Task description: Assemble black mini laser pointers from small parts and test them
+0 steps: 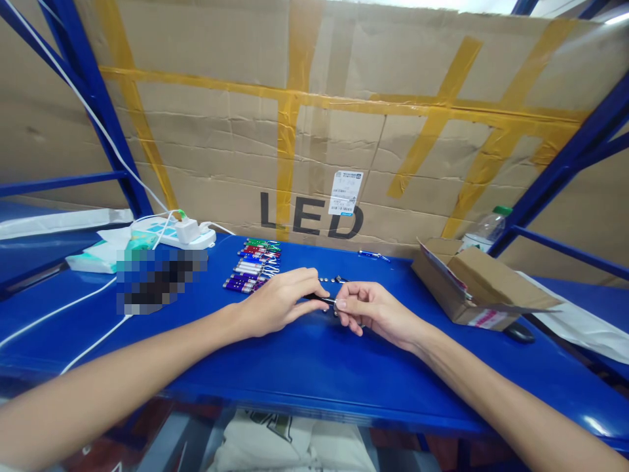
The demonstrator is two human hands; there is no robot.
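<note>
While left hand point(282, 301) and right hand point(376, 311) pinch dark rod point(322, 299), grip closed, blue tabletop point(314, 367) lies beneath, taped cardboard point(221, 144) behind.

Both forearms bare, converging from the lower corners of the view; left forearm point(147, 373) slants up and inward from lower left, right forearm point(491, 387) likewise from lower right; left hand point(280, 300) back uppermost, thumb and index finger extended rightward in a pinch; right hand point(376, 313) turned inward, thumb against index finger, remaining fingers loosely curled below; fingertips of both hands just beside each other (left-hand outer fingers hidden).
</note>
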